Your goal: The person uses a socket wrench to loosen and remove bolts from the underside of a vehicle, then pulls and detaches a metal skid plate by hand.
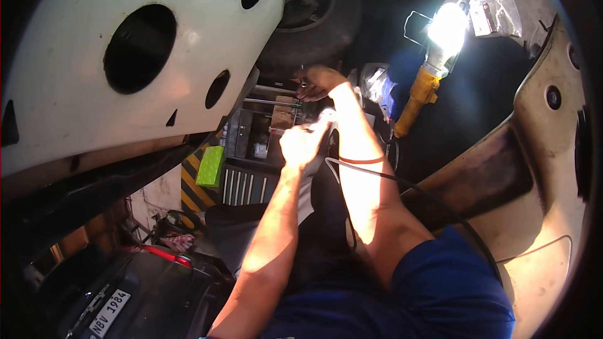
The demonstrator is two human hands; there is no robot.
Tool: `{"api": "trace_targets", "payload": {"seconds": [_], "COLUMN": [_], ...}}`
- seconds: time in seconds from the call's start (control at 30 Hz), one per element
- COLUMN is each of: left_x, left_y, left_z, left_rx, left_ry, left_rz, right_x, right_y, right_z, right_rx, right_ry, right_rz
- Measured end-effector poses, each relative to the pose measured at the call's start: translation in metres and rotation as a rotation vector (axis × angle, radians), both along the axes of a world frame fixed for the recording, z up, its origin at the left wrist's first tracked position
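Note:
My left hand (300,145) is closed in the middle of the view. Its fingertips meet a small, brightly lit object (327,115) that glare keeps me from naming. Just beyond it, my right hand (319,83) is curled around a small round metal piece (304,81), which looks like a ring or socket end. Past both hands lie an open tool tray (240,127) with metal bars and a brown block (284,113). A thin dark cable (402,181) crosses over my right forearm.
A pale panel with large holes (188,44) overhangs at left, and a body panel (502,201) rises at right. A lit work lamp (417,97) has a yellow handle. Also around are a tire (339,19), a green box (210,166) and a dark car (144,295).

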State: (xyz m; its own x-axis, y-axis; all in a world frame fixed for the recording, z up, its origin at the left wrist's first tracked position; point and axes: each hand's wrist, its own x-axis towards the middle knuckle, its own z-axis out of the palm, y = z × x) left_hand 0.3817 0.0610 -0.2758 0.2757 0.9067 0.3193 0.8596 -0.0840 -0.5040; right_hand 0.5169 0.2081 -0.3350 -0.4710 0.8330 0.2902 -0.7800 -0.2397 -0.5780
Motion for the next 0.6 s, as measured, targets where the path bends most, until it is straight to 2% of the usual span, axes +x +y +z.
{"api": "trace_targets", "payload": {"seconds": [0.07, 0.13, 0.17, 0.2, 0.27, 0.33, 0.37, 0.43, 0.47, 0.53, 0.6], "left_x": [0.015, -0.050, -0.014, -0.005, -0.005, 0.014, 0.013, -0.002, -0.013, -0.017, 0.011], "left_y": [0.001, 0.041, 0.025, 0.030, 0.027, 0.013, 0.007, 0.001, -0.003, -0.034, -0.073], "left_z": [-0.013, -0.043, -0.032, -0.018, 0.006, 0.036, 0.051, 0.079, 0.090, 0.115, 0.122], "left_rx": [-0.289, -0.332, -0.348, -0.258, -0.158, -0.123, -0.107, -0.020, 0.052, 0.154, 0.166], "left_ry": [-0.024, -0.397, -0.583, -0.863, -1.547, -1.642, -1.627, -1.585, -1.629, -1.435, -1.434], "left_rz": [0.298, -0.036, 0.002, 0.106, -0.129, -0.178, -0.172, -0.118, -0.173, -0.177, -0.206], "right_x": [0.012, 0.016, 0.015, 0.011, -0.005, -0.014, -0.014, -0.032, -0.032, -0.019, -0.006], "right_y": [-0.006, -0.010, -0.011, -0.010, -0.010, -0.021, -0.034, -0.044, -0.058, -0.086, -0.098], "right_z": [-0.001, 0.004, 0.007, 0.010, 0.019, 0.036, 0.047, 0.080, 0.091, 0.115, 0.113], "right_rx": [0.155, 0.235, 0.277, 0.345, 0.504, 0.675, 0.819, 0.948, 0.902, 1.081, 1.031], "right_ry": [-0.158, -0.319, -0.396, -0.466, -0.565, -0.626, -0.667, -0.606, -0.561, -0.627, -0.369], "right_rz": [-0.047, -0.172, -0.234, -0.324, -0.476, -0.618, -0.647, -0.654, -0.495, -0.533, -0.359]}}
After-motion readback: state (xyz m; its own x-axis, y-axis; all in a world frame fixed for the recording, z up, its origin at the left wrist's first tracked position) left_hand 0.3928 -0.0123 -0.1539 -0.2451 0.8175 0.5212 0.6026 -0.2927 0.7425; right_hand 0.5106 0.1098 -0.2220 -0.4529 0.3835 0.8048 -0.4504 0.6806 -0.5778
